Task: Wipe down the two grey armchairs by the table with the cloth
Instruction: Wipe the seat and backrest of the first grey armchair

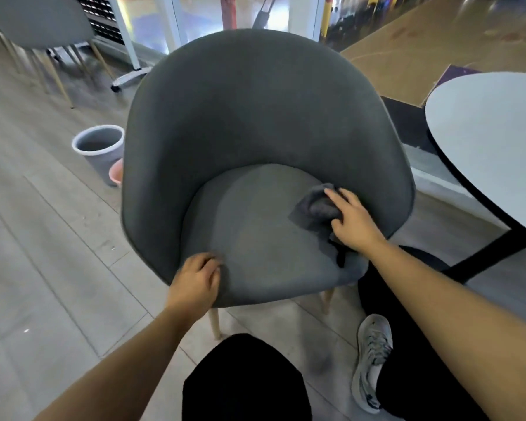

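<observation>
A dark grey armchair (255, 117) with a curved back and pale wooden legs stands right in front of me, facing me. A crumpled dark grey cloth (312, 208) lies on the right side of its seat cushion, close to the right armrest. My right hand (351, 221) holds the cloth against the seat, fingers curled over it. My left hand (196, 282) grips the front end of the left armrest, fingers wrapped over its edge. A lighter grey chair (40, 22) stands at the far left, only partly in view.
A white oval table (498, 141) with a black edge and black legs stands to the right of the armchair. A grey bin (99, 150) and a pink one (116, 173) sit on the floor left of it. My legs and one sneaker (372, 360) are below.
</observation>
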Demonstrator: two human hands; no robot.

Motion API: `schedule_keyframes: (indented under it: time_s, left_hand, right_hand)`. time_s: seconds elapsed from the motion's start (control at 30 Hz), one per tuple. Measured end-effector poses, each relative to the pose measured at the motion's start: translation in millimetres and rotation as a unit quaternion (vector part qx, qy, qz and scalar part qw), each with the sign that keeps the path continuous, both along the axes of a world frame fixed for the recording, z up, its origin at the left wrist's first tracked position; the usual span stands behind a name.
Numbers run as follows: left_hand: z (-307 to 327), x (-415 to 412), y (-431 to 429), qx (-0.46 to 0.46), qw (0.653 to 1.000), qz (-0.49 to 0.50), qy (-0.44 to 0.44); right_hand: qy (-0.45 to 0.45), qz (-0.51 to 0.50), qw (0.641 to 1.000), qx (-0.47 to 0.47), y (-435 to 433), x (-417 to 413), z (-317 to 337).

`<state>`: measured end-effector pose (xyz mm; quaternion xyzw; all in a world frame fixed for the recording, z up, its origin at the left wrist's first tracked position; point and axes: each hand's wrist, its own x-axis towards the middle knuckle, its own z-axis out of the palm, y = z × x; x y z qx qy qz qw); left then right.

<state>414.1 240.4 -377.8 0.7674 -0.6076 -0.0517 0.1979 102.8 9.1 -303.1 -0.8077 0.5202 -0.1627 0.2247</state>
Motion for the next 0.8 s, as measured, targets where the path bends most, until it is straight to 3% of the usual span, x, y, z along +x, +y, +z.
schedule_keyframes:
  time_s: [0.13,0.23,0.33,0.57,0.73,0.8]
  left_hand:
    - [-22.1,10.9,29.2,-0.006,0.998,-0.031,-0.05]
    - [-27.9,17.4,48.6,-0.009,0.997,-0.04,-0.058]
    - [-27.0,19.4,64.5,-0.013,0.998,-0.038,-0.051]
    - [-3.0,25.1,99.2,-0.066,0.997,-0.033,-0.025]
    - [29.3,41.5,114.5,-0.128,0.992,-0.001,-0.006]
    - [34.4,46.4,126.3,-0.139,0.99,-0.007,-0.015]
  right_hand:
    - [0.08,-0.02,0.995,0.062,-36.1,32.0,-37.5]
    - [0.074,-0.014,0.996,0.053,-25.2,46.7,-60.5]
    - [0.066,0.055,0.995,0.053,3.1,66.5,-62.0]
    - [0.039,0.184,0.982,0.009,143.8,144.4,-67.3]
    - [0.047,0.36,0.929,0.07,252.6,198.2,-70.8]
    - [0.057,0.377,0.921,0.08,281.2,208.3,-71.6]
